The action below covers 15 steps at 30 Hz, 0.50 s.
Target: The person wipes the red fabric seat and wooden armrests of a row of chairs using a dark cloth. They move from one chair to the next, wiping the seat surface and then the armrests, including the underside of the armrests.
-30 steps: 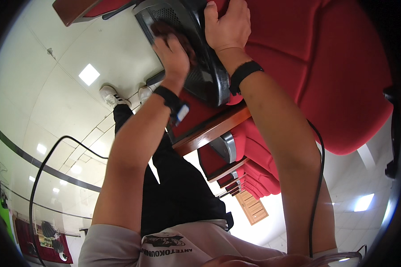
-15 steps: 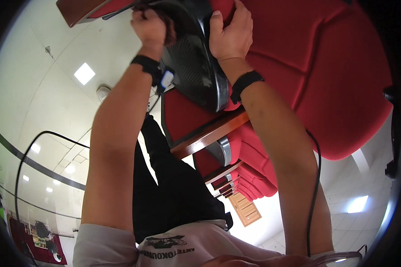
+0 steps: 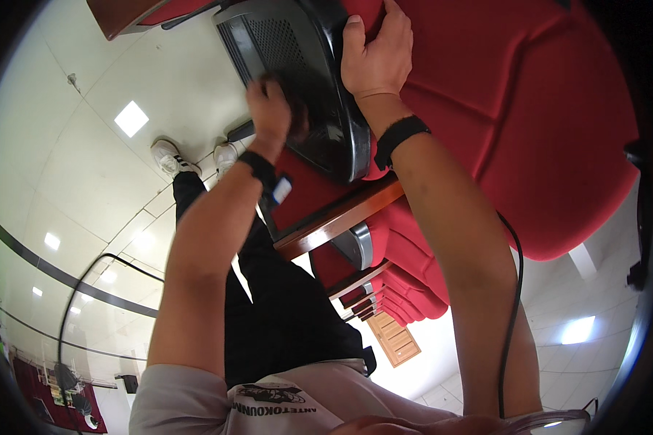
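My left hand (image 3: 270, 109) has slid back down the black plastic seat underside (image 3: 297, 80) from its top edge, fingers curled, rubbing its lower part. My right hand (image 3: 376, 59) still grips its rim against the red seat (image 3: 515, 123).

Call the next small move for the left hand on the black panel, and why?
Probably slide the left hand further along the black panel: it lies flat on the glossy face, while the right hand grips the panel's edge and steadies it against the red seat.

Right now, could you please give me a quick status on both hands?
Left hand pressed on black seat panel. Right hand gripping its upper edge. Red seat behind; nothing blocking.
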Available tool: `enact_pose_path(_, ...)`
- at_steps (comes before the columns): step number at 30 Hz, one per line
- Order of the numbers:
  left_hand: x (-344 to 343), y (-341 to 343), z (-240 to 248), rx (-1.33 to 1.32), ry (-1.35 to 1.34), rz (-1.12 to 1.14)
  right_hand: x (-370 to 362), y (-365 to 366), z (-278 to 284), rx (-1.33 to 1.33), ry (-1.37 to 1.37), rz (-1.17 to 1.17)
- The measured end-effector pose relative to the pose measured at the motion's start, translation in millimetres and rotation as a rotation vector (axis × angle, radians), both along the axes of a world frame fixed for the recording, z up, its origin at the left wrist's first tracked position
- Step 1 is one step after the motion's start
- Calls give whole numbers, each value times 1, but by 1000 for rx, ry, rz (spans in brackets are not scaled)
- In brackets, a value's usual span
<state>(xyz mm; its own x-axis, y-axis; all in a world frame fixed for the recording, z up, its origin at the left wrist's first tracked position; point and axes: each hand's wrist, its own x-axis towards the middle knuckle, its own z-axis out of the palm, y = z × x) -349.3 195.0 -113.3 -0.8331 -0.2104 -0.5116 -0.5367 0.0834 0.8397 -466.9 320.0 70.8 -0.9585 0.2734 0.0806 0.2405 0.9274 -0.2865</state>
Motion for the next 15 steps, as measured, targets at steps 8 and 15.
enact_pose_path(8,-144,-31,-107,431,-239,384,2,1,-1,-2,33,6)
enact_pose_path(15,16,-15,-73,568,-611,203,2,1,-3,19,50,15)
